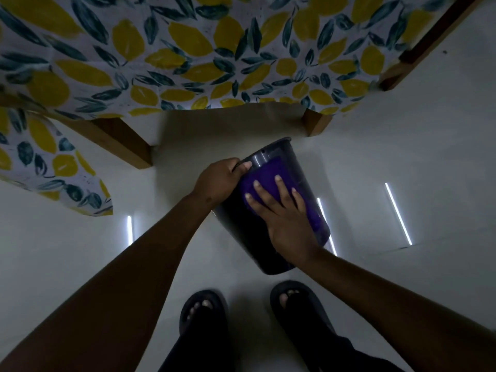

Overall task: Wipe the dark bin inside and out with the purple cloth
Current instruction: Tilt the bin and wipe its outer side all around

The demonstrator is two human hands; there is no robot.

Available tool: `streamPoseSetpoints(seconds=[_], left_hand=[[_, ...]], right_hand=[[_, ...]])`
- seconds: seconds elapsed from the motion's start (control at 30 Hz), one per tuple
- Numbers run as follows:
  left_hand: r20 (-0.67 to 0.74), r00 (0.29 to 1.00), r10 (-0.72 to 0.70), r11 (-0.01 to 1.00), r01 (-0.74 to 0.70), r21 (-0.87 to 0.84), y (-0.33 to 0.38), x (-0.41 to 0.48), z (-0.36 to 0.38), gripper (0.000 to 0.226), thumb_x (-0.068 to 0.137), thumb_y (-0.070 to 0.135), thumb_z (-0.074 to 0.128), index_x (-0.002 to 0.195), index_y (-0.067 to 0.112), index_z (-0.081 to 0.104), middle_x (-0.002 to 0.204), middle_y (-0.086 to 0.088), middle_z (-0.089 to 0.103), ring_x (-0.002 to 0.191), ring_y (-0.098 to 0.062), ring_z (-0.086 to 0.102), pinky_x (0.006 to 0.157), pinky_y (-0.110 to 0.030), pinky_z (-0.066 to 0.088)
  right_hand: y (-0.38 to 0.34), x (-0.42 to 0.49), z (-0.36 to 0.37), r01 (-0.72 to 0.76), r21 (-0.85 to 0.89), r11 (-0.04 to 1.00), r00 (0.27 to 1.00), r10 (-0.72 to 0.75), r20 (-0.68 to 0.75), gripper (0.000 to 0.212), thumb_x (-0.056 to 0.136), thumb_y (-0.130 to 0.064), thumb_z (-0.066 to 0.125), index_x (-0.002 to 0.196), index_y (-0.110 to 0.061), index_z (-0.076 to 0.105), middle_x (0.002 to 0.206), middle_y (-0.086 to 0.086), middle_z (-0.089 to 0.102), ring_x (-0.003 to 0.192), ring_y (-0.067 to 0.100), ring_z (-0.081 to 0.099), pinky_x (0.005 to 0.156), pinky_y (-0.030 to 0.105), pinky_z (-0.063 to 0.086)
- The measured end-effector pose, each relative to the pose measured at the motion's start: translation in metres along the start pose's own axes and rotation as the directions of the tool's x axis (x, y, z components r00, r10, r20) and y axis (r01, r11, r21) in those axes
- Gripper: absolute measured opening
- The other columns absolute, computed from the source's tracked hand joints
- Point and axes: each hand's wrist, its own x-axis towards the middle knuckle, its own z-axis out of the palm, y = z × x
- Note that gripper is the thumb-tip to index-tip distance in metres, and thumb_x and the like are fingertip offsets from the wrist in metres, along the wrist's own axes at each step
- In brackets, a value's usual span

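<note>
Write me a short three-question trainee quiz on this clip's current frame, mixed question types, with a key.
1. True or false: the right hand presses the purple cloth flat against the outside wall of the dark bin.
2. Which hand grips the bin's rim? A) left hand B) right hand C) neither
3. Fill in: the bin is held tilted above the white ____, in front of the person's sandals.

Key: 1 true; 2 A; 3 floor.
</note>
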Motion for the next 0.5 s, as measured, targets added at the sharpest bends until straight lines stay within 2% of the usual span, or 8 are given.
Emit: streamPoseSetpoints(seconds=[0.1, 0.17, 0.27, 0.37, 0.5], left_hand=[[-0.033, 0.999, -0.002, 1.000, 0.002, 0.025, 0.005, 0.009, -0.001, 0.042, 0.095, 0.048, 0.041, 0.081, 0.012, 0.058, 0.073, -0.003, 0.058, 0.073, -0.024, 0.056, 0.068, -0.032, 0.041], [-0.028, 0.999, -0.023, 0.999, 0.024, 0.038, 0.004, 0.013, -0.003, 0.048, 0.095, 0.050, 0.040, 0.085, 0.008, 0.059, 0.076, -0.007, 0.059, 0.075, -0.026, 0.056, 0.068, -0.033, 0.041], [0.006, 0.999, -0.036, 0.995, 0.036, 0.092, 0.006, 0.014, -0.005, 0.048, 0.094, 0.054, 0.040, 0.081, 0.010, 0.056, 0.074, -0.004, 0.055, 0.075, -0.026, 0.055, 0.067, -0.031, 0.037], [0.050, 0.999, -0.014, 0.991, 0.008, 0.130, 0.012, 0.016, -0.005, 0.045, 0.094, 0.053, 0.039, 0.084, 0.013, 0.057, 0.079, -0.004, 0.057, 0.078, -0.024, 0.054, 0.069, -0.030, 0.036], [0.088, 0.996, 0.012, 0.994, -0.021, 0.107, 0.015, 0.017, -0.005, 0.043, 0.094, 0.052, 0.041, 0.088, 0.014, 0.060, 0.089, -0.007, 0.064, 0.083, -0.024, 0.058, 0.074, -0.034, 0.043]], right_hand=[[0.011, 0.010, -0.005, -0.116, 0.109, 0.987, 0.993, 0.117, 0.001, 0.082, 0.088, -0.014, 0.053, 0.152, -0.037, 0.008, 0.162, -0.010, 0.005, 0.149, 0.026, -0.002, 0.116, 0.054, 0.016], [0.017, -0.006, 0.001, -0.142, 0.087, 0.986, 0.990, 0.142, 0.000, 0.089, 0.085, -0.011, 0.058, 0.151, -0.036, 0.004, 0.161, -0.009, 0.006, 0.149, 0.028, -0.001, 0.116, 0.054, 0.018], [0.009, -0.045, 0.018, 0.073, -0.079, 0.994, 0.996, -0.068, 0.063, 0.093, 0.078, -0.012, 0.060, 0.152, -0.034, 0.008, 0.161, -0.006, 0.010, 0.147, 0.033, 0.000, 0.114, 0.056, 0.019], [0.003, -0.038, 0.015, 0.238, -0.119, 0.964, 0.968, -0.224, 0.116, 0.083, 0.081, -0.018, 0.052, 0.152, -0.034, 0.012, 0.161, -0.008, 0.009, 0.148, 0.031, -0.003, 0.114, 0.054, 0.010], [0.000, -0.002, -0.001, 0.129, -0.065, 0.990, 0.989, -0.123, 0.083, 0.071, 0.088, -0.018, 0.041, 0.151, -0.035, 0.014, 0.160, -0.013, 0.005, 0.148, 0.026, -0.003, 0.116, 0.050, 0.006]])
